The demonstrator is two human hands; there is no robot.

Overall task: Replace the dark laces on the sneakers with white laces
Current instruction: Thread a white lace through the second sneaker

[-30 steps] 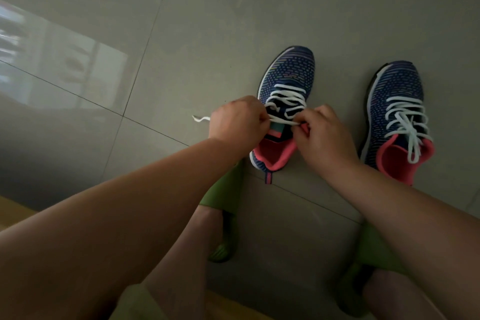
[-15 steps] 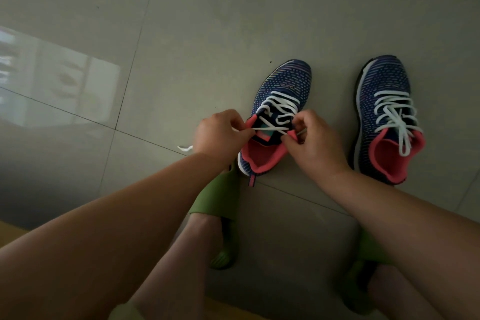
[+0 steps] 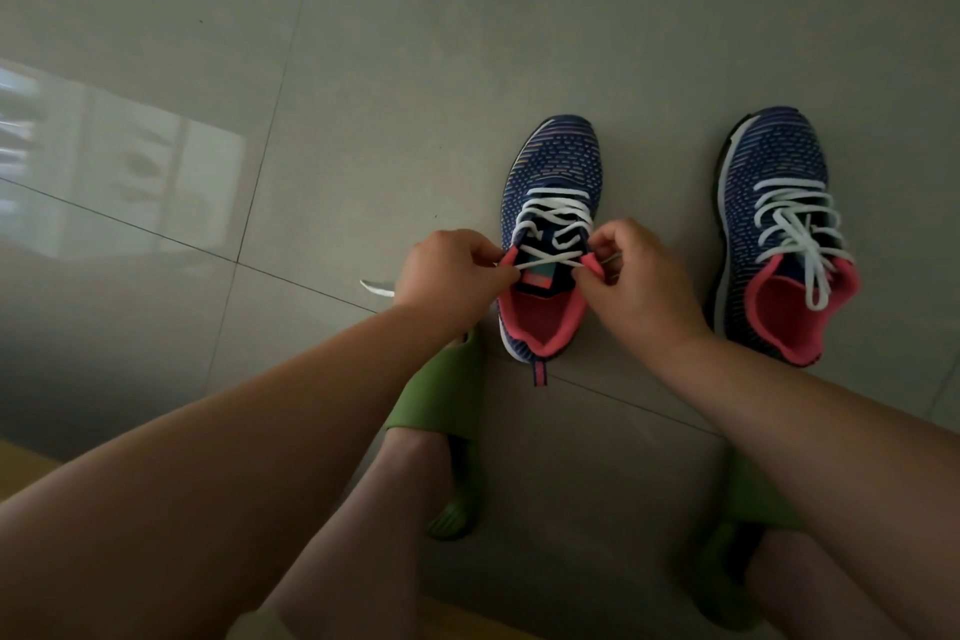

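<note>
Pulling taut, the white lace (image 3: pixel 551 259) ends are being pinched by left hand (image 3: pixel 451 269) and right hand (image 3: pixel 631 276) over the near sneaker (image 3: pixel 548 244); a knot is probably being required next.

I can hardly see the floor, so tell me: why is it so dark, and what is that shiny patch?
Head view: the light is dim, with the floor darkest at lower left; the pale patch is glare, seemingly a reflected window; the wide lens makes the forearms loom; both sneakers, the left and the right, look fairly sharp, as do the hands, left and right.
</note>
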